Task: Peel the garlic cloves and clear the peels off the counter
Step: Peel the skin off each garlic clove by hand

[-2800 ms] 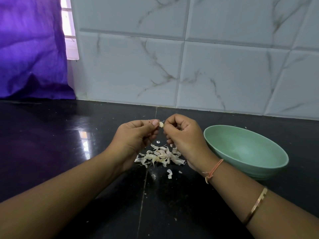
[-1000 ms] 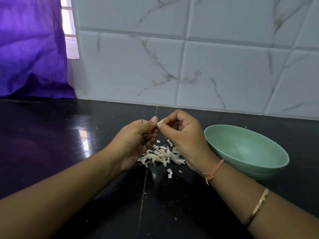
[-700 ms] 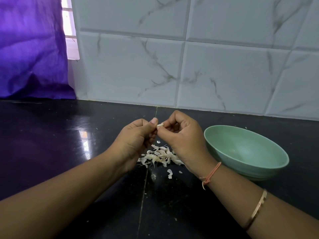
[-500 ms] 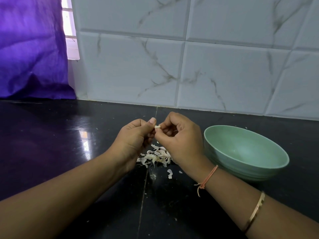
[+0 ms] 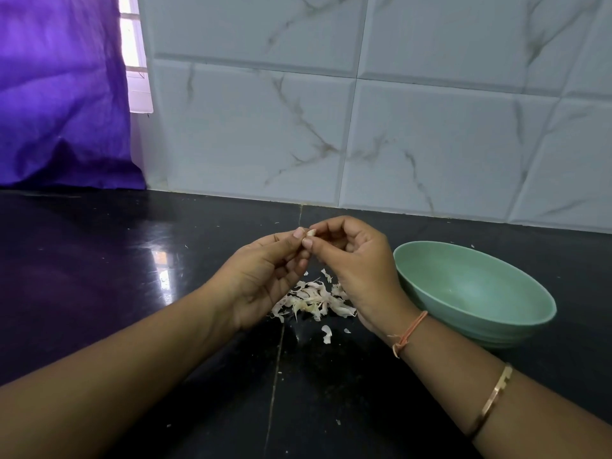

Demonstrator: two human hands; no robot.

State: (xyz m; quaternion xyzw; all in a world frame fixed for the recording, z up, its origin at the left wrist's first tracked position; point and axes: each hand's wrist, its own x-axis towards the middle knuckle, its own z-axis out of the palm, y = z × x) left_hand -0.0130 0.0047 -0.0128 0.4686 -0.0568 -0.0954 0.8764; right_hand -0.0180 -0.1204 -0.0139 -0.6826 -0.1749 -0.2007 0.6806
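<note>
While both of your forearms reach in from the near edge of the glossy black stone desk (image 5: 99, 276), your hands meet above its middle, closer to the back edge than to the near one. Your left hand (image 5: 261, 276) is turned palm inward, with its fingers curled and its thumb and forefinger brought together at the top. Your right hand (image 5: 357, 263) faces it, knuckles up and fingers curled, with the thumb tip pressed toward the left thumb. Between those fingertips sits a small pale garlic clove (image 5: 311, 232), lifted clear of the desk. The grip of each hand is closed on it in a pinch. Only a pale end of the clove shows between the nails, so its long axis and the way it points cannot be told.

Directly under your hands, on the seam that runs from the near edge to the back edge, lies a loose heap of papery white garlic peels (image 5: 314, 299). One curled white peel (image 5: 327, 333) lies apart on the side toward the near edge.

Toward the right edge, just beside your right wrist, a pale green round bowl (image 5: 480, 286) stands upright on the desk. Your right forearm carries a thin orange thread band (image 5: 409, 332) at the wrist and a slim gold-coloured bangle (image 5: 490, 402) farther up. Along the back edge rises a wall of white marble-veined tiles (image 5: 331, 127), and a purple curtain (image 5: 59, 94) hangs at the back left corner.
</note>
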